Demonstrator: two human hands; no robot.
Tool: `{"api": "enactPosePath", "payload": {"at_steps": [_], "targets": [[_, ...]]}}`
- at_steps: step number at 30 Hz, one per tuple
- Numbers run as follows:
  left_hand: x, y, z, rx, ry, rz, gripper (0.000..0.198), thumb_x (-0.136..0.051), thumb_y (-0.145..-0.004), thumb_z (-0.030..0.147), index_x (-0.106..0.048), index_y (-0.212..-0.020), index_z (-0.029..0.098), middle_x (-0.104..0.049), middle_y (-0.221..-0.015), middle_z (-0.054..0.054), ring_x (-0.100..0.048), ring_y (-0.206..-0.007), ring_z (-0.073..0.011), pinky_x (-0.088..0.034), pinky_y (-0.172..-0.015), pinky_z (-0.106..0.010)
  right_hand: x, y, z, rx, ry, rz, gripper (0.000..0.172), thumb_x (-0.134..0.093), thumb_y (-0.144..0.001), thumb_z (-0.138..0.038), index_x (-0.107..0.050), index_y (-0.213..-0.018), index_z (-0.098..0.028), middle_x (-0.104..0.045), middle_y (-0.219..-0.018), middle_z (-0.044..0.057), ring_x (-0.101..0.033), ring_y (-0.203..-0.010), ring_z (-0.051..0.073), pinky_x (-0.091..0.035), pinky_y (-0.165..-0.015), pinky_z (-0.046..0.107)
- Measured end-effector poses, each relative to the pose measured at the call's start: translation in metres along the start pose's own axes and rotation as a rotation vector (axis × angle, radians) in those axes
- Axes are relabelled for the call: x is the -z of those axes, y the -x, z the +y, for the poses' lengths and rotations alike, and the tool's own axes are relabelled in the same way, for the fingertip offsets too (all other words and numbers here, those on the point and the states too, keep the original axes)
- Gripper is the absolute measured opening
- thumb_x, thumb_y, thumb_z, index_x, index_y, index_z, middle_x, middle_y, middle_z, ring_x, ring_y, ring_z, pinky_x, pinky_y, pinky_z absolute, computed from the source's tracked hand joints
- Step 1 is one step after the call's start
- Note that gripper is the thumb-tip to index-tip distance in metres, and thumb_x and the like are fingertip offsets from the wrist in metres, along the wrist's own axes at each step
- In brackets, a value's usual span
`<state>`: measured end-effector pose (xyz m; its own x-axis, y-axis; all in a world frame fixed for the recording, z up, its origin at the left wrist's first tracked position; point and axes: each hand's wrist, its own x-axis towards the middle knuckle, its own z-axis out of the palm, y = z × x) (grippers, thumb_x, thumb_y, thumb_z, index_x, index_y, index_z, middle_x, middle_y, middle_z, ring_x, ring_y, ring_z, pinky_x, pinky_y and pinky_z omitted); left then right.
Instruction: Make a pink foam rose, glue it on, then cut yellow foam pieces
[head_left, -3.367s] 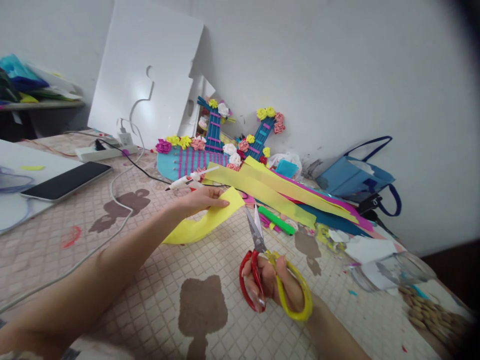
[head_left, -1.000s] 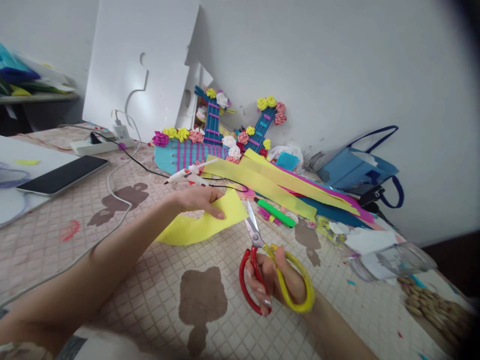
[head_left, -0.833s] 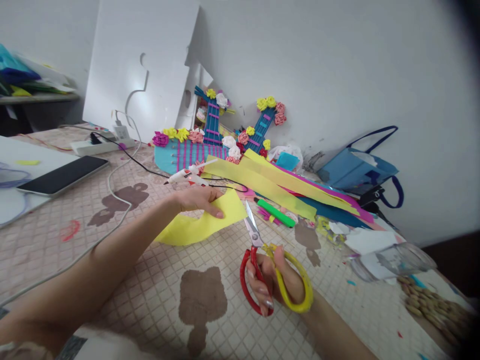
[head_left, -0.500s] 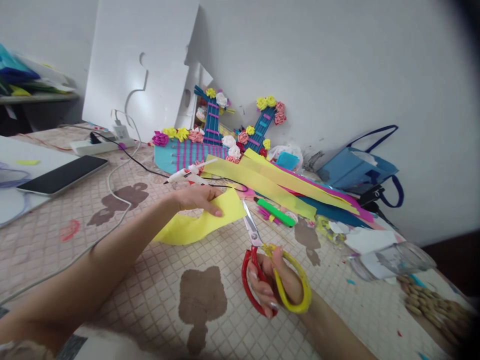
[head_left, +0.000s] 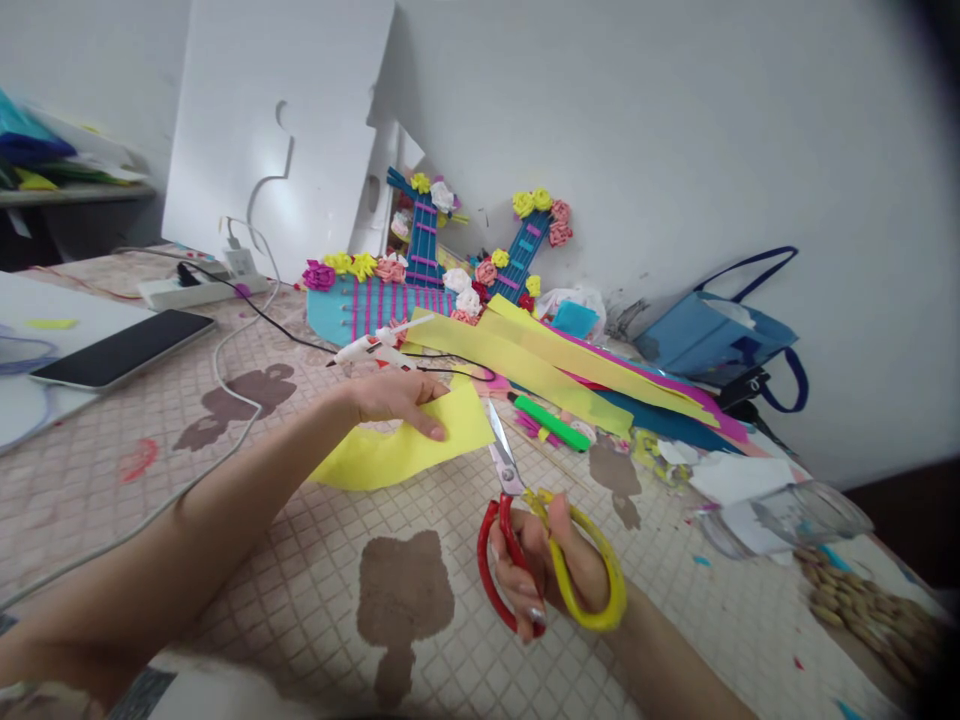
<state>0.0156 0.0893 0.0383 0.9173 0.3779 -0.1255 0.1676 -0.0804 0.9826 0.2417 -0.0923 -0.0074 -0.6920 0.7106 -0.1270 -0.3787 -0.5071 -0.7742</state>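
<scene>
My left hand point(head_left: 397, 400) pinches a strip of yellow paper point(head_left: 405, 452) between thumb and fingers, above the table. The strip's cut end points right, toward the scissors. In my right hand point(head_left: 559, 560) is a pair of scissors point(head_left: 505, 468) with one red and one yellow handle. My fingers and thumb pass through the handle loops, and the blades point up and away from me. The blades lie at the right edge of the paper; whether they touch it I cannot tell.
Behind my hands lie a glue gun point(head_left: 375, 348), a green cutter or marker point(head_left: 551, 422) and long yellow strips point(head_left: 525, 365). Flower-decorated craft panels point(head_left: 390, 305) lean at the back. A phone point(head_left: 127, 348) is left; a clear jar point(head_left: 810, 515) and peanuts point(head_left: 862, 610) are right.
The scissors' handles have spread slightly wider, with the red loop shifted a little left. The paper's right end has moved slightly right and down. My left hand has hardly moved.
</scene>
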Motion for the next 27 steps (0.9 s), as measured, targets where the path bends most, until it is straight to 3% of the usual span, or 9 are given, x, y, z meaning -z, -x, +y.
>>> {"api": "enactPosePath", "payload": {"at_steps": [10,21,27], "targets": [[-0.0087,-0.0033,0.0037,0.016,0.003,-0.047,0.030,-0.077,-0.063,0.029,-0.068,-0.089,0.019,-0.070,-0.091,-0.005,-0.065,-0.077,-0.0184,-0.050,-0.067,-0.027,-0.0001,-0.0004,0.0007,0.014,-0.023,-0.010,0.071,-0.026,-0.073,-0.080,-0.050,-0.087,-0.015,-0.046,-0.058,-0.004,-0.044,-0.041,0.007,-0.048,-0.041,0.025],[-0.0037,-0.0040,-0.0009,0.020,0.028,-0.086,0.030,-0.076,-0.065,0.027,-0.066,-0.093,0.019,-0.070,-0.095,-0.005,-0.065,-0.078,-0.0166,-0.050,-0.068,-0.025,-0.0019,-0.0049,0.0040,0.040,-0.021,0.031,0.064,-0.035,-0.072,-0.079,-0.049,-0.081,-0.017,-0.043,-0.049,-0.008,-0.036,-0.032,0.004,-0.045,-0.033,0.020],[-0.0035,-0.0014,0.0005,0.031,0.022,-0.038,0.029,-0.076,-0.064,0.027,-0.067,-0.090,0.018,-0.070,-0.092,-0.006,-0.066,-0.077,-0.0185,-0.052,-0.066,-0.027,-0.0013,-0.0059,0.0054,0.046,0.011,0.083,0.062,-0.040,-0.069,-0.079,-0.046,-0.078,-0.018,-0.039,-0.045,-0.010,-0.030,-0.027,0.003,-0.041,-0.029,0.017]]}}
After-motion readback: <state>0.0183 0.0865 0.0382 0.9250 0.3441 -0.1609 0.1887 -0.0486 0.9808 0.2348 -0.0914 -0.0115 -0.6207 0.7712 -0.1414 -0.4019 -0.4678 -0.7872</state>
